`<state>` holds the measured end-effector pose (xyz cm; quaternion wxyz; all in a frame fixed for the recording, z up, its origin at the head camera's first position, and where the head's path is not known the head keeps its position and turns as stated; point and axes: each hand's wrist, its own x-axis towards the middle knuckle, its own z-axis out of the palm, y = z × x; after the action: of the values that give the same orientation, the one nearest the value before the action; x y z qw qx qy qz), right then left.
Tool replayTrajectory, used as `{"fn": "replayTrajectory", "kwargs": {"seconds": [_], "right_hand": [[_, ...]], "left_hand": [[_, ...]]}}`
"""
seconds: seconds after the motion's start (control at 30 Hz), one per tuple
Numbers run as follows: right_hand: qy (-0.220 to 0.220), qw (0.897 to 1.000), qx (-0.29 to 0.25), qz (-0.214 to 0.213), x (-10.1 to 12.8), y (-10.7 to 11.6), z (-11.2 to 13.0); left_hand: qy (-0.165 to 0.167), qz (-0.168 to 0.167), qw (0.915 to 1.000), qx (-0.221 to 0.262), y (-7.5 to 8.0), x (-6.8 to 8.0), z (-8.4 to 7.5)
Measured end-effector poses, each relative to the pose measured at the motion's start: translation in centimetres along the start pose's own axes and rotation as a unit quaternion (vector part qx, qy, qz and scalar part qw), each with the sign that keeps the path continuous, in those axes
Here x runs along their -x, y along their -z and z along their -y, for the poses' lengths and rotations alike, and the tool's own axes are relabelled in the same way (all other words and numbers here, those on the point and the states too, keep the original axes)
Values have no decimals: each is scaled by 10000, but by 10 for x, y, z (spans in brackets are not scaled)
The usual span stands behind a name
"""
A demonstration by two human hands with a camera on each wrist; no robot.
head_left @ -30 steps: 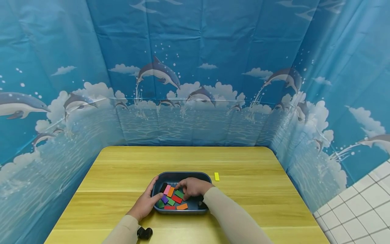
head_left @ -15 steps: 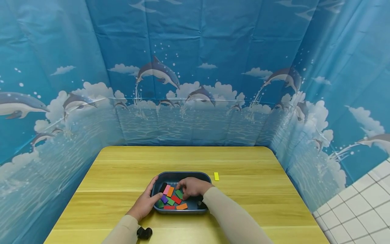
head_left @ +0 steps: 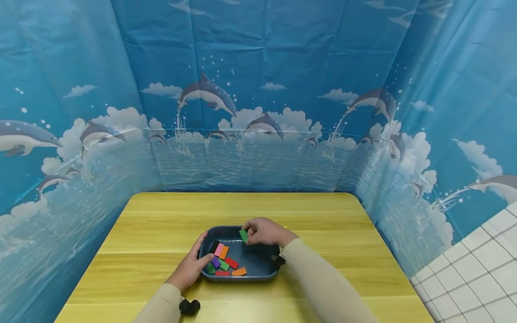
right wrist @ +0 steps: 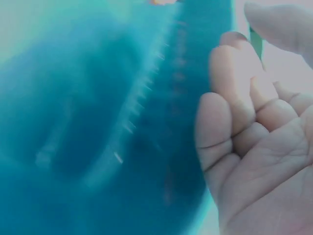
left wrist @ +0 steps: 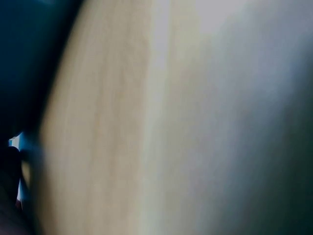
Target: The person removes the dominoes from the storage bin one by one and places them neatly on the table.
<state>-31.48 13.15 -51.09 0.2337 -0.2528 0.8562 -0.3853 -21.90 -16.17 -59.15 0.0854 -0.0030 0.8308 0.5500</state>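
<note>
With my right hand (head_left: 264, 232) I pinch a green block (head_left: 243, 235) between thumb and fingers, over the far side of the dark blue tray (head_left: 258, 260). My left hand (head_left: 190, 267) grips the tray's left end, thumb over the rim near a purple block (head_left: 216, 262), while more coloured blocks (head_left: 231, 263) lie mostly in that half.

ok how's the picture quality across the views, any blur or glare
Head view: clear enough to tell the coloured pieces apart, with a soft sheen on the near part of the table; left wrist view: badly blurred, wood grain smeared, edges dark; right wrist view: right hand fairly clear, tray hazy and out of focus.
</note>
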Motion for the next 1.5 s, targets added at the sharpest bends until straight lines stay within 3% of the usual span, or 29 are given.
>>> {"fn": "replayTrajectory", "kwargs": {"seconds": [0.17,0.3,0.57,0.87,1.5], "right_hand": [[-22,9962,-557,-675,18,35,-12],[-405,9891,-578,-1292,33,54,-36],[-1216,9706,-450,-2028,51,61,-96],[-1691,9633,-311,-2063,58,51,-132],[-1533,9660,-9,-2084,58,39,-136]], "left_hand": [[22,3,10000,-56,-1,0,1],[38,44,9999,-84,-1,1,1],[54,60,10000,-56,0,4,-3],[46,106,9999,-102,1,7,-8],[27,76,10000,-11,-1,4,-3]]}}
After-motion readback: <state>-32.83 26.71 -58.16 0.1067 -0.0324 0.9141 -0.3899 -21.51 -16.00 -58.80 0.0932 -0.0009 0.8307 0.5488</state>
